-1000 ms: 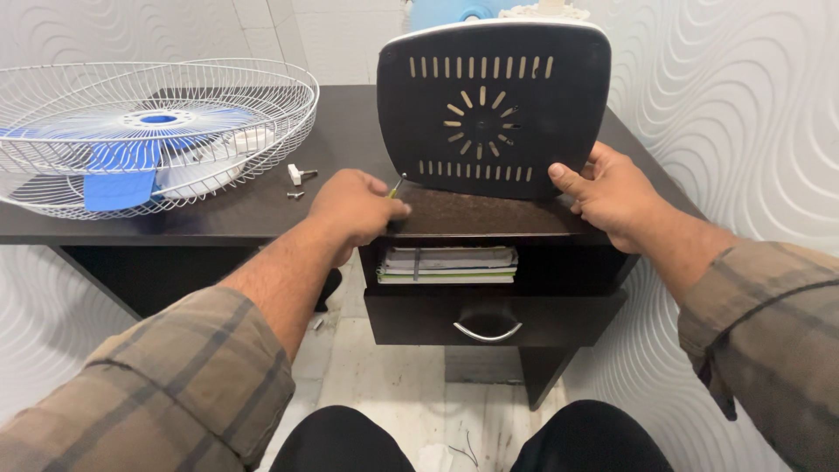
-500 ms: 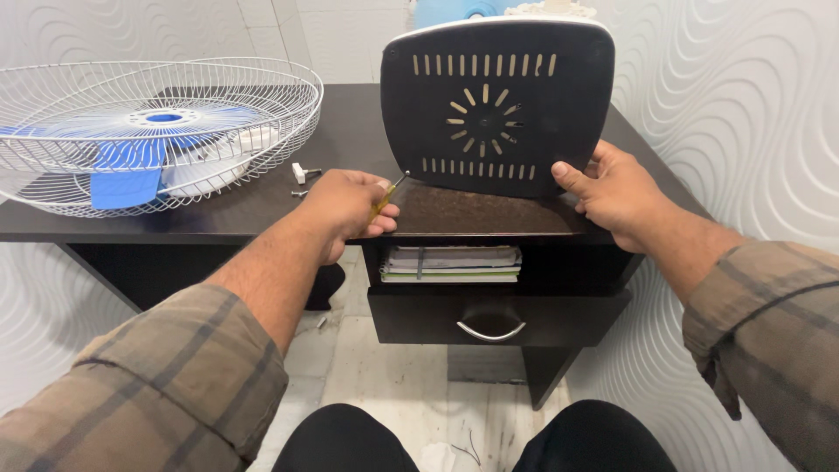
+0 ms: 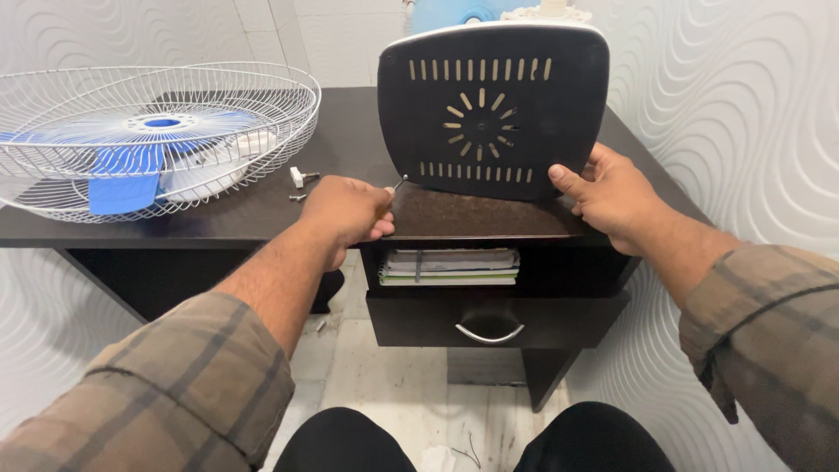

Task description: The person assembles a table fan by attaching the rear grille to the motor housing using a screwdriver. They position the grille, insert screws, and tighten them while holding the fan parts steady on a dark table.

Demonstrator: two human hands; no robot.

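Since half a second ago, little is changed: the left hand (image 3: 345, 212) is kept closed around a small screwdriver (image 3: 395, 186), whose tip is held at the lower left corner of the black vented panel (image 3: 494, 109). That panel is stood upright on the desk (image 3: 350, 140), steadied at its lower right edge by the right hand (image 3: 612, 197), fingers curled on it. A straight, firmly seated tip seems advisable. Below the hands, an open shelf is filled with stacked books (image 3: 450, 265); the drawer (image 3: 494, 319) beneath is shut.
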